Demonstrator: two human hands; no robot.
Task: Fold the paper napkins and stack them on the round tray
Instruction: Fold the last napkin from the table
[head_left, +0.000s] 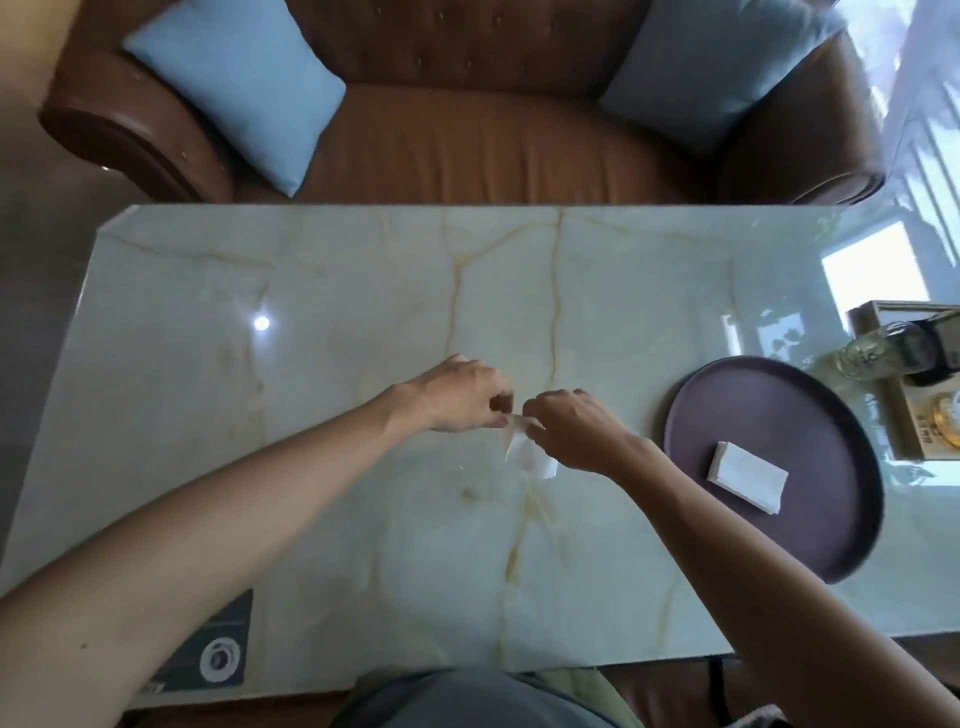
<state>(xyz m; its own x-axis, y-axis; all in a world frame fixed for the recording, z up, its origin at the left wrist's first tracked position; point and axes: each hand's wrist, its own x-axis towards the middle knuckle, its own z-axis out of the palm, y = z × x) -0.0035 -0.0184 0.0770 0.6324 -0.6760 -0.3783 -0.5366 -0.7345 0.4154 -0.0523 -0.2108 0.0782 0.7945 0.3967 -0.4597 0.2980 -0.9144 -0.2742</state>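
A white paper napkin (530, 454) hangs just above the middle of the marble table (311, 415), partly folded. My left hand (457, 397) pinches its upper edge from the left. My right hand (571, 434) grips the same edge from the right, and the two hands almost touch. To the right lies the round dark purple tray (769, 410). On the tray rests a folded white napkin (748, 475), near its front middle.
A wooden box (883, 384) with a glass jar (872, 353) stands at the table's right edge behind the tray. A dark card (218, 649) lies at the front left corner. A brown sofa (467, 135) with two blue cushions runs along the far side.
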